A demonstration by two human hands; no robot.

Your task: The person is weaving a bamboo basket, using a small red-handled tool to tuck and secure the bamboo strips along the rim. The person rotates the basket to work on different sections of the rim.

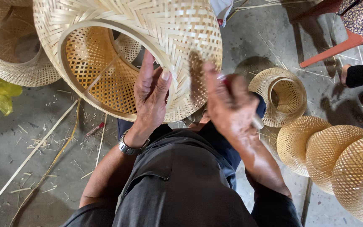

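Now both hands work on a woven basket (148,38).
Left hand (150,94) fingers spread on its rim (106,31); right hand (227,107) pinches a blurred tool; basket seems light, stiff, best held at rim.

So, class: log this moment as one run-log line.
left hand: steadies woven bamboo shade at rim | right hand: blurred, grips small tool against weave | floor: bamboo strips, finished shades
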